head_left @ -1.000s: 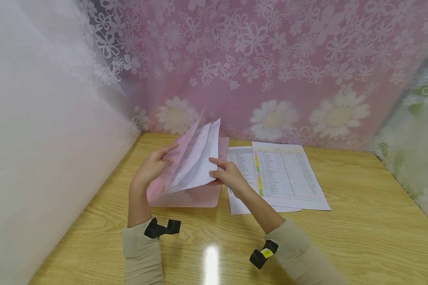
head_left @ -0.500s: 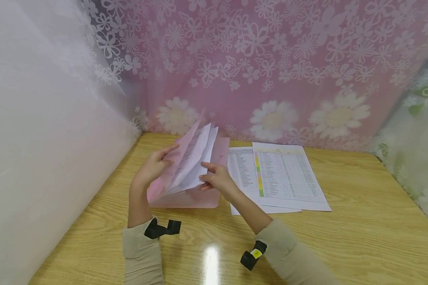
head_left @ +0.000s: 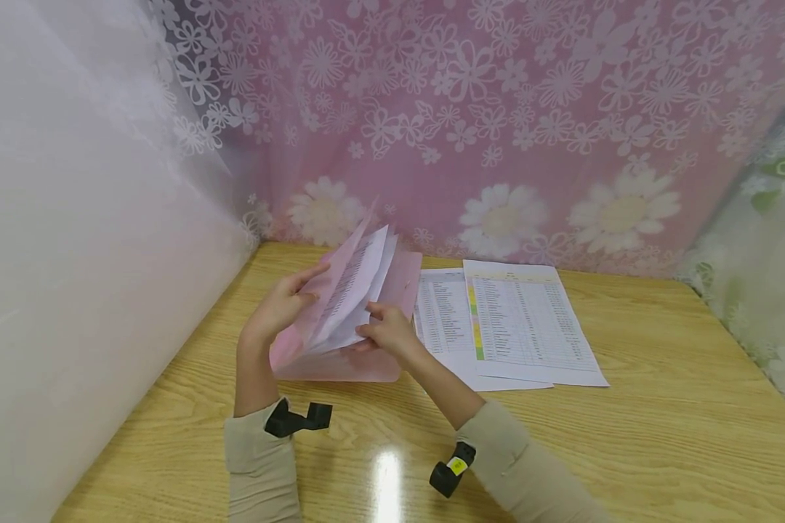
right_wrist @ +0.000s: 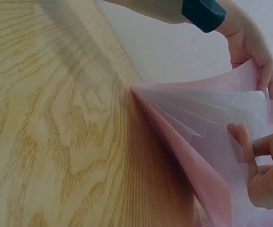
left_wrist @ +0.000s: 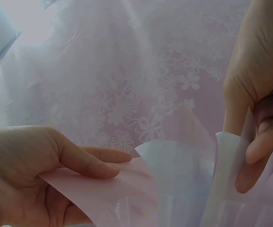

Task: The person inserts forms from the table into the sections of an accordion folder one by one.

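Observation:
A pink folder (head_left: pixel 340 367) lies open on the wooden table (head_left: pixel 628 436), its front cover raised. My left hand (head_left: pixel 280 306) pinches that cover (left_wrist: pixel 108 189) between thumb and fingers and holds it up. Inside, several white printed sheets in clear sleeves (head_left: pixel 356 280) fan upward. My right hand (head_left: pixel 386 333) grips the right edge of these sheets, fingers curled round them (left_wrist: pixel 261 142). In the right wrist view the folder (right_wrist: pixel 198 165) opens like a fan, with my right hand (right_wrist: pixel 268 177) at its edge and my left hand (right_wrist: pixel 247 42) above.
Two loose printed sheets, one with coloured marks (head_left: pixel 530 319) over another (head_left: pixel 441 312), lie flat on the table right of the folder. A white curtain (head_left: pixel 72 254) hangs at the left and a pink flowered curtain (head_left: pixel 497 109) behind. Both wrists carry black cameras.
My right hand has moved left and nearer, drawing the inner sheets toward the raised cover, so the fan is narrower. My left hand has stayed where it was.

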`<action>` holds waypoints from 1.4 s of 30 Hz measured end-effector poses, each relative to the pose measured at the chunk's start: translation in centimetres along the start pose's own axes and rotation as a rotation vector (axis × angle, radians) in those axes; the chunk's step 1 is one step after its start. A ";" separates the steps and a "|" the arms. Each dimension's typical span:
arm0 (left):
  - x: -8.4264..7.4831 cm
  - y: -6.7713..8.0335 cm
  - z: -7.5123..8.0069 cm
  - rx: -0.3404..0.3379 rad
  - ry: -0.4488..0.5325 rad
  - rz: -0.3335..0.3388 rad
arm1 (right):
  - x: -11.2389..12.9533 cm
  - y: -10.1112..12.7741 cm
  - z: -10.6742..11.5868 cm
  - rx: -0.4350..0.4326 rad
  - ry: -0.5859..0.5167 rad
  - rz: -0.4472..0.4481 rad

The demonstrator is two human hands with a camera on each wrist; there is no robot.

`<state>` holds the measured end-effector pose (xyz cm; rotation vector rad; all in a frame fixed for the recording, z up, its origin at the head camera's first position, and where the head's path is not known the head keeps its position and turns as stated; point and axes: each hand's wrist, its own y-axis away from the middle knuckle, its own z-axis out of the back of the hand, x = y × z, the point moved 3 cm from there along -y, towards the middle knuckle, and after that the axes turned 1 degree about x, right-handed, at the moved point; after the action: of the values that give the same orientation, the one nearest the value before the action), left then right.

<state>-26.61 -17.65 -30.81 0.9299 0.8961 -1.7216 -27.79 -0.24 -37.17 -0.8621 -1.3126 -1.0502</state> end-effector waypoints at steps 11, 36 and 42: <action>0.2 0.1 0.2 0.005 -0.003 0.001 | 0.3 0.0 -0.4 0.032 0.015 -0.010; 0.5 0.3 0.4 -0.018 0.037 0.019 | 0.5 1.5 3.6 -0.064 0.029 0.180; 0.4 0.3 0.5 -0.020 0.025 0.015 | 0.3 2.5 7.4 -0.124 0.040 0.211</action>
<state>-26.56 -18.29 -31.03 0.9447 0.9193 -1.6889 -27.90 7.48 -36.02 -1.0432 -1.1052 -0.9842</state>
